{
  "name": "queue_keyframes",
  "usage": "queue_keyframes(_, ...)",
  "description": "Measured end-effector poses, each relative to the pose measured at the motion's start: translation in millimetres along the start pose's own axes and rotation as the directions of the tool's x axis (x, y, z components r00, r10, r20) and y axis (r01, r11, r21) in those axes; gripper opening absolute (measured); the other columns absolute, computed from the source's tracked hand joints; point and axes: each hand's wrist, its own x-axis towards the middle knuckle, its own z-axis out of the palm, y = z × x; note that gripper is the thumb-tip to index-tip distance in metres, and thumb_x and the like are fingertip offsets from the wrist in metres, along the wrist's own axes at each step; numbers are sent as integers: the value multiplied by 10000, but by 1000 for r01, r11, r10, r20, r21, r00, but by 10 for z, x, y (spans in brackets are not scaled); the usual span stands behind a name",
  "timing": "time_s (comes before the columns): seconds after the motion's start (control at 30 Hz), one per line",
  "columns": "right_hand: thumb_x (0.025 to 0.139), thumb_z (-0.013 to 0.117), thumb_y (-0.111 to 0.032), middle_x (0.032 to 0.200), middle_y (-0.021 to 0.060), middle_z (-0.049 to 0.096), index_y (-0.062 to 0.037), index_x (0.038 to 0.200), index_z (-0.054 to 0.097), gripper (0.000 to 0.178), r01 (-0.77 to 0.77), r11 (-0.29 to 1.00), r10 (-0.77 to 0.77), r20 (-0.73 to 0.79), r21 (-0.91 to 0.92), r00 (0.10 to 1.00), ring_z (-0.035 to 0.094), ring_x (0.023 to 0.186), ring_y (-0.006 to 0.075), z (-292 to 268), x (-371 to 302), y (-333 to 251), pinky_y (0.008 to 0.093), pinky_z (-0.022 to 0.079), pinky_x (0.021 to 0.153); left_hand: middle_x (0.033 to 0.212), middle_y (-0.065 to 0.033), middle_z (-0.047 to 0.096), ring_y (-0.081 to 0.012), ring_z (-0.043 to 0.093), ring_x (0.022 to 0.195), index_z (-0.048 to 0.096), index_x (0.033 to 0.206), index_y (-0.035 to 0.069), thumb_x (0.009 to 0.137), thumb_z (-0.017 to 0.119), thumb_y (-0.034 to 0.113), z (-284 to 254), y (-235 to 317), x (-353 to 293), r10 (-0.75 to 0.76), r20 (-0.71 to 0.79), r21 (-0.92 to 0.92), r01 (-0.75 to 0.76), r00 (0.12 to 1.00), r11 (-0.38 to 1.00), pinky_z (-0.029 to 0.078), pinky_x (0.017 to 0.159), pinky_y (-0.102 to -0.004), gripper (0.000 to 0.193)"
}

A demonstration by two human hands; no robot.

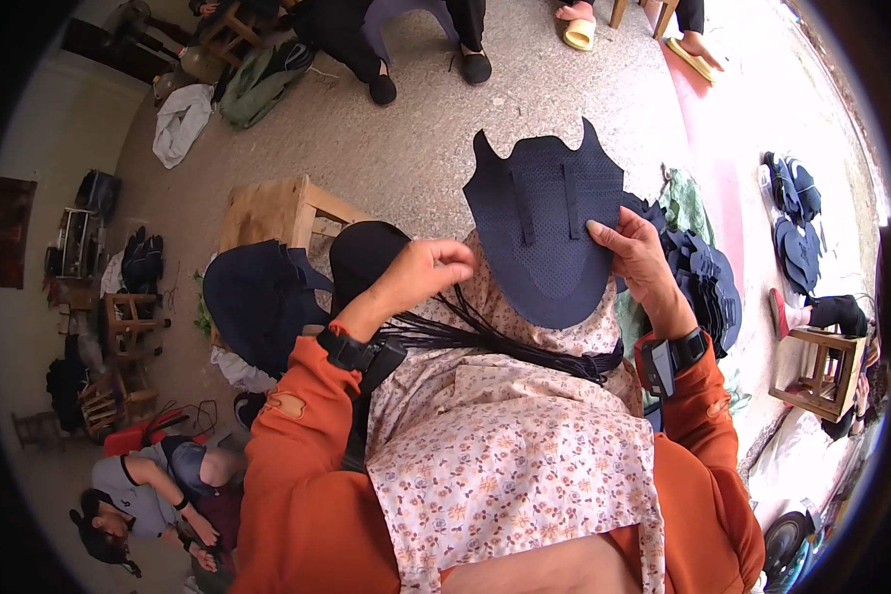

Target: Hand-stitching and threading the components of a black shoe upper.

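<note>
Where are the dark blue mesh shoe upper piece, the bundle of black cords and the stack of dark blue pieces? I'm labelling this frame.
Dark blue mesh shoe upper piece [544,238]: head view, centre of its mesh face.
Bundle of black cords [505,342]: head view, mid-length across the lap.
Stack of dark blue pieces [713,287]: head view, top of the pile.

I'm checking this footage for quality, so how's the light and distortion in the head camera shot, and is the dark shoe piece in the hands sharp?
Head view: strong fisheye bending with a black rim at the corners; the floor at upper right is washed out by bright daylight; the navy shoe piece, held by the right hand, is sharp enough to show its mesh; the left hand looks slightly soft.
</note>
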Motion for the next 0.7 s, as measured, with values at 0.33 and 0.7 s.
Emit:
queue_keyframes(0.33, 815, 794, -222, 1029, 108, 675, 51, 1141, 604, 465, 11, 909, -85, -159, -416, 984, 642, 939, 148, 54, 108, -86, 254, 518, 824, 926, -74, 630, -264, 580, 933, 679, 922, 54, 837, 679, 145, 466, -143, -255, 291, 234, 374, -362, 928, 854, 460, 828, -363, 125)
queue_keyframes(0.7, 852, 743, -80, 791, -15, 660, -10, 898, 678, 106, 16, 944, 94, 314, -329, 945, 582, 720, 32, 7, -840, -4, 194, 468, 634, 851, -66, 612, -269, 610, 836, 681, 867, 96, 828, 685, 182, 471, -140, -322, 298, 273, 345, -382, 915, 858, 485, 743, -379, 95)
